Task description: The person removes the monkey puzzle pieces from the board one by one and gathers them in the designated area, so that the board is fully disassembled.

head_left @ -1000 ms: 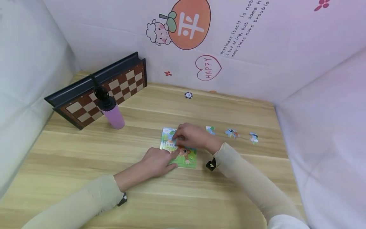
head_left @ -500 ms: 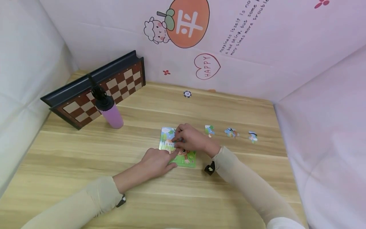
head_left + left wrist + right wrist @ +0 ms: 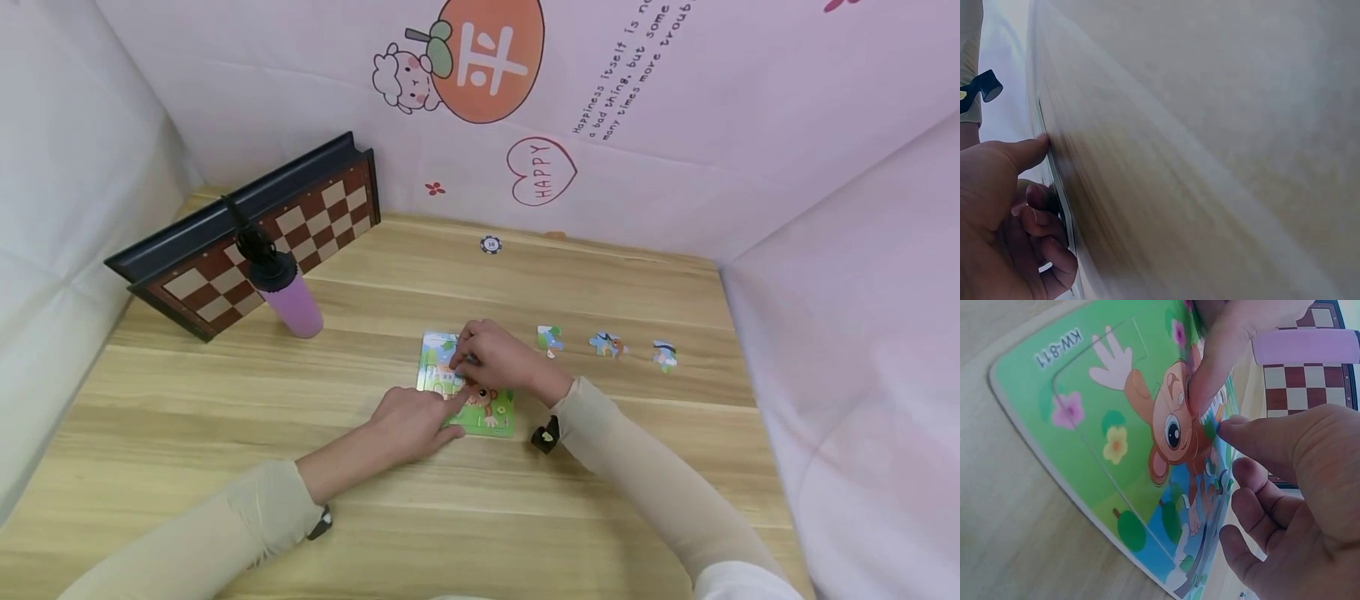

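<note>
A colourful cartoon jigsaw puzzle point(image 3: 491, 422) lies flat on the wooden table, showing a brown monkey on green and blue. My left hand point(image 3: 411, 423) presses its straight index finger onto the monkey's face; the thumb rests by the near edge. In the left wrist view the other fingers of the left hand point(image 3: 997, 212) are curled beside the board's edge. Over the upper part of the board, my right hand point(image 3: 498, 358) pinches a small puzzle piece point(image 3: 1217, 417), mostly hidden by the thumb and fingers. Three loose puzzle pieces point(image 3: 550, 338) lie in a row to the right.
A folded chessboard point(image 3: 330, 218) stands on edge at the back left, with a purple pump bottle point(image 3: 294, 307) before it. A poker chip point(image 3: 491, 244) lies near the back wall. White printed cloth point(image 3: 645, 192) encloses the table's back and sides.
Both hands stay at the puzzle. The right hand's fingers shift only slightly over the board, while the left index finger keeps pressing the same spot. The head view tilts a little.
</note>
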A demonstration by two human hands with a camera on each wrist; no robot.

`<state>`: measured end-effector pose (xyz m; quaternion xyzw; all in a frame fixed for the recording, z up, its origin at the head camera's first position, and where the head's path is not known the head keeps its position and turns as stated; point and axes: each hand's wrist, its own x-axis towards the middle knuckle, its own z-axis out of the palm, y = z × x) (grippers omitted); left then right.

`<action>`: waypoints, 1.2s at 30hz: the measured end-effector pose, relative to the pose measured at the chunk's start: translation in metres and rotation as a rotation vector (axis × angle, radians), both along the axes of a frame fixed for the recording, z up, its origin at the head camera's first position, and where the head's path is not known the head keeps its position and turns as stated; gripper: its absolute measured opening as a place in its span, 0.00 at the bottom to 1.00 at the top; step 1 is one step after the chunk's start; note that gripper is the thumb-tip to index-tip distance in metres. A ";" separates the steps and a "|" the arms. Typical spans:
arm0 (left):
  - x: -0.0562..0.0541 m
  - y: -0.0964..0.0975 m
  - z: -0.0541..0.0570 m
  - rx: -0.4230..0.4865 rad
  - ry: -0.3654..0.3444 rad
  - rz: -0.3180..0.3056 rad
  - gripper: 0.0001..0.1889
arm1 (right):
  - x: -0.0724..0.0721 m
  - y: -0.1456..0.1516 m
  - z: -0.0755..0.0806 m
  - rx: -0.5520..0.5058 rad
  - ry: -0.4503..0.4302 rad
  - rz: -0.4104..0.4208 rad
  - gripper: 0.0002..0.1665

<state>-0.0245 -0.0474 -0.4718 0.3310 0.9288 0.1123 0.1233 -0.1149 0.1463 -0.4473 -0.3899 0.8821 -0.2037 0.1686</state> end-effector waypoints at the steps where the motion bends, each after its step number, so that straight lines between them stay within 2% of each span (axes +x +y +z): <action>1: 0.000 0.000 0.000 0.000 -0.002 0.001 0.33 | 0.000 0.000 0.000 0.004 -0.001 -0.002 0.05; 11: 0.000 0.001 0.001 -0.011 0.008 -0.017 0.33 | -0.001 -0.003 0.002 -0.068 -0.031 -0.021 0.04; 16: 0.000 0.000 0.002 -0.012 0.006 -0.016 0.33 | -0.002 -0.001 0.003 -0.094 -0.109 -0.036 0.07; 19: 0.000 0.000 0.003 0.000 0.003 -0.016 0.33 | -0.005 0.007 0.009 -0.128 -0.195 -0.061 0.08; 23: 0.000 0.000 0.002 0.003 -0.004 -0.016 0.32 | -0.015 0.031 0.028 -0.154 -0.252 -0.100 0.09; 26: -0.001 0.001 0.001 0.005 -0.008 -0.017 0.32 | -0.022 0.061 0.045 -0.101 -0.216 -0.087 0.07; 29: -0.001 0.003 0.001 0.015 -0.007 -0.022 0.32 | -0.024 0.096 0.056 -0.033 -0.209 -0.068 0.08; 32: 0.000 0.003 0.002 0.006 -0.007 -0.025 0.32 | -0.016 0.124 0.055 0.020 -0.267 -0.094 0.12; 36: 0.000 0.003 0.003 -0.008 -0.008 -0.025 0.32 | 0.001 0.145 0.042 0.104 -0.352 -0.149 0.10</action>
